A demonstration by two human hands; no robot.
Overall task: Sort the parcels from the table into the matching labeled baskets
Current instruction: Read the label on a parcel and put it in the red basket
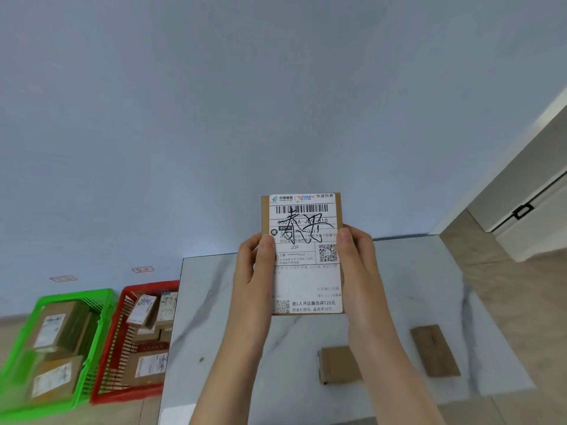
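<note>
I hold a flat brown parcel (302, 256) upright above the white marble table (214, 302), its white shipping label with black handwriting facing me. My left hand (256, 271) grips its left edge and my right hand (357, 265) grips its right edge. Two more brown parcels lie on the table: one (336, 365) just under my right forearm, another (434, 349) further right. On the floor to the left stand a red basket (122, 302) and a green basket (49, 302), each holding labeled parcels.
Two small labels (142, 269) (63, 278) are stuck on the wall above the baskets. A white cabinet or door (527, 210) stands at the right beyond the table. Tan floor runs around the table.
</note>
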